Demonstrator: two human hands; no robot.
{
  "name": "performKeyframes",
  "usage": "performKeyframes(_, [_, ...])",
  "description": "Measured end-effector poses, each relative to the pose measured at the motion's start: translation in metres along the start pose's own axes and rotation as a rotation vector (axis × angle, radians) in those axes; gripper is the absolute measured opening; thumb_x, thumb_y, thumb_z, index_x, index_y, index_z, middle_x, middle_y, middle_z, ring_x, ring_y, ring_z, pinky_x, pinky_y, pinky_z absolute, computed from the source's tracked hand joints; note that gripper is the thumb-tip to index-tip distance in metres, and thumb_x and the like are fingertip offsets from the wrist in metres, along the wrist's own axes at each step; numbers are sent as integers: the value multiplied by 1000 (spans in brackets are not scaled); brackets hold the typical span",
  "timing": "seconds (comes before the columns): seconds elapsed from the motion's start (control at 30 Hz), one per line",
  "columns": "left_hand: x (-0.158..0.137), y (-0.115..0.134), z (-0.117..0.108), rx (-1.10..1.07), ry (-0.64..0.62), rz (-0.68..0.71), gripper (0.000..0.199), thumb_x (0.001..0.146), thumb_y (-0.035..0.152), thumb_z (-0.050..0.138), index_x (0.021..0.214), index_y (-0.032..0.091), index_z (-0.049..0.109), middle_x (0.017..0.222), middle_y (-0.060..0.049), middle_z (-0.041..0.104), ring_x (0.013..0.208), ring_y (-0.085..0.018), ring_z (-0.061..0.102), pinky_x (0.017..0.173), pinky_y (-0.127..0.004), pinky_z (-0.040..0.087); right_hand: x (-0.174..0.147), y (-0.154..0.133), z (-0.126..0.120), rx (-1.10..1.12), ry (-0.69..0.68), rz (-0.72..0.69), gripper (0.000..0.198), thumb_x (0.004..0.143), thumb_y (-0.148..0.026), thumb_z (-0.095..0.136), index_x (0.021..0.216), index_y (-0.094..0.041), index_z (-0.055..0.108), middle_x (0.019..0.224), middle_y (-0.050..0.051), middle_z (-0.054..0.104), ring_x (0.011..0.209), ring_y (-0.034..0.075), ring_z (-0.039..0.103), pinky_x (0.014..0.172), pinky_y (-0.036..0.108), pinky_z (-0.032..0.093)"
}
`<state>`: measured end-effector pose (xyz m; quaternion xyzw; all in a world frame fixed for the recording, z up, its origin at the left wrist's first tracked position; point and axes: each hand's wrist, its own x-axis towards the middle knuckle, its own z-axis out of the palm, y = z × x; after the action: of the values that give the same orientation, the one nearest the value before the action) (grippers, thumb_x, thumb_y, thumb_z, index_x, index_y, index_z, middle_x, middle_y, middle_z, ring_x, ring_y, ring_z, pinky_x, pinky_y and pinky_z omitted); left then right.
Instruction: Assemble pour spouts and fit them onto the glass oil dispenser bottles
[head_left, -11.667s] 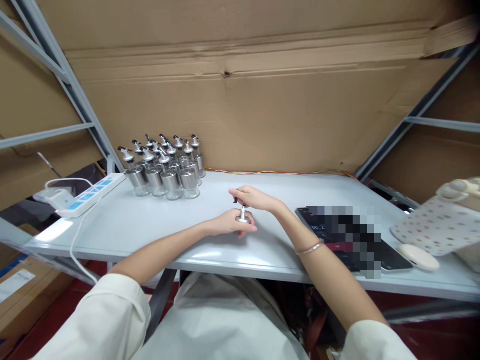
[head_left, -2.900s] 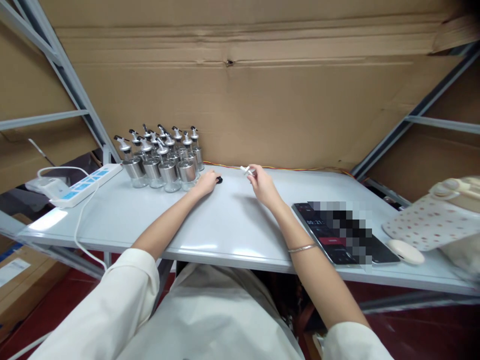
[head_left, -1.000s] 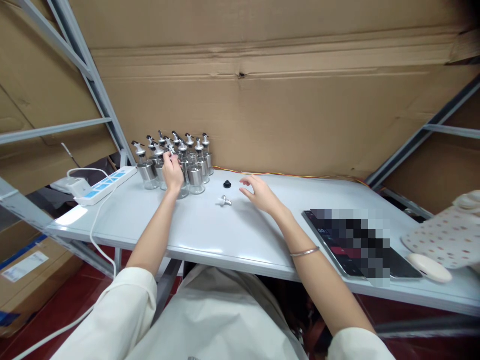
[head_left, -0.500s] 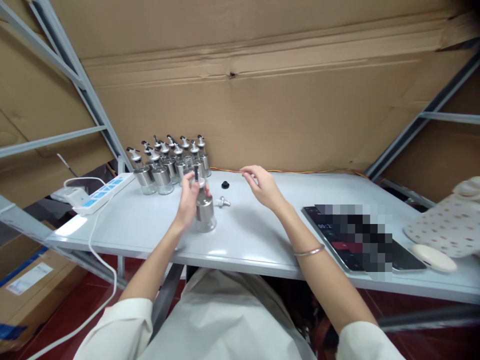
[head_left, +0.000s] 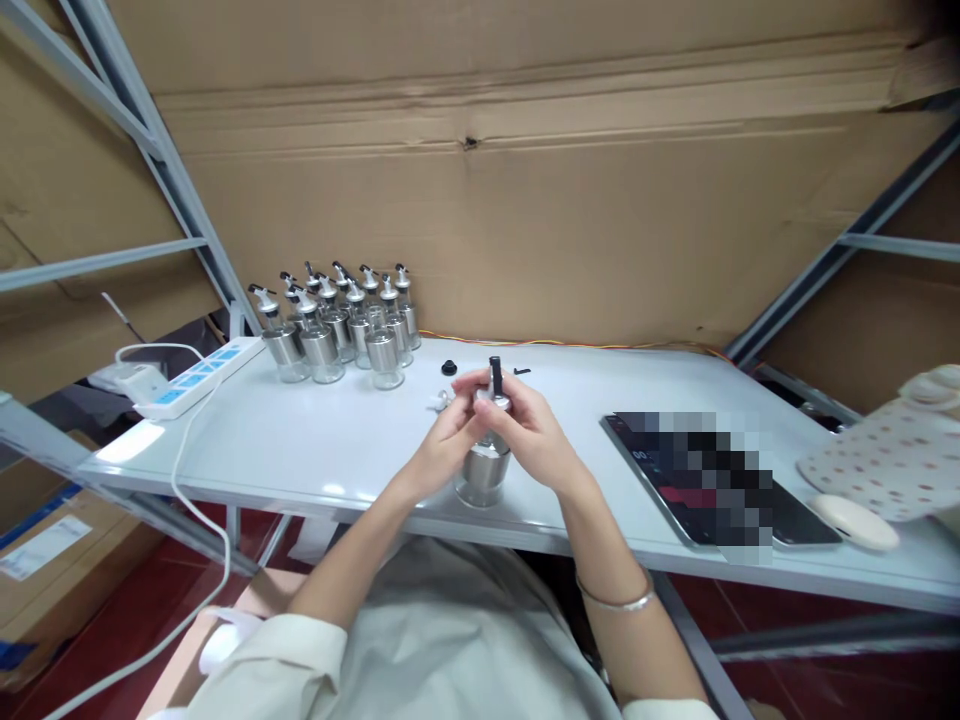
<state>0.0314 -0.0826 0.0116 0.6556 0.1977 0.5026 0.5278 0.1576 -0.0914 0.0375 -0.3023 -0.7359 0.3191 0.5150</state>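
Left hand (head_left: 444, 447) and right hand (head_left: 541, 437) pinched the bottle (head_left: 486, 467) near its top — bottle upright; black cap (head_left: 448, 368) lay beyond on the desk (head_left: 337, 430).

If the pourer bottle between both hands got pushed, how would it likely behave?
The pourer bottle would probably tip if pushed near its black spout cap, being tall over a fairly narrow base. That clear glass base looks breakable if knocked. The smooth, shiny metal sleeve may be slippery.

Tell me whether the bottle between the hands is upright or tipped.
Upright: the bottle has its glass base at the bottom and its black tip on top.
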Motion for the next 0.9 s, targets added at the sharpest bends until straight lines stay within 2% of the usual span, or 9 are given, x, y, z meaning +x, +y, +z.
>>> performKeyframes(0.1, [0,-7,2,52,62,42,55,82,60,50,120,21,54,110,-8,61,102,-22,58,89,-32,47,-2,6,10,20,129,-64,17,87,-33,48,92,-20,58,98,6,64,92,19,59,80,33,48])
performKeyframes(0.2, [-1,-18,8,123,167,97,52,85,59,45,119,21,55,97,-7,62,91,-20,59,80,-31,48,-3,8,19,73,214,-88,15,87,-32,46,86,-21,56,95,5,63,91,20,59,82,34,47])
performKeyframes(0.33, [-3,-28,13,187,268,155,50,85,59,44,114,20,59,73,-3,57,71,-18,55,68,-30,45,-5,9,24,111,273,-96,17,87,-33,44,84,-21,55,93,6,62,94,21,58,83,35,47])
performKeyframes(0.43, [-4,-29,14,229,308,182,50,84,59,45,112,20,59,64,-1,51,64,-17,50,65,-30,43,-7,9,25,75,293,-120,19,88,-34,40,86,-22,55,96,7,62,96,22,59,85,37,47])
performKeyframes(0.67, [-4,-23,18,251,300,220,42,84,56,49,106,21,58,78,-3,58,65,-15,48,62,-28,40,-11,6,25,-26,336,-265,20,91,-30,34,90,-23,53,97,7,60,97,23,58,84,40,47])
performKeyframes(0.9, [-2,-25,18,258,317,230,42,83,54,51,107,21,59,80,-4,59,71,-17,51,66,-29,42,-10,5,22,-118,353,-344,20,92,-32,34,93,-24,53,94,7,59,98,24,58,83,43,47])
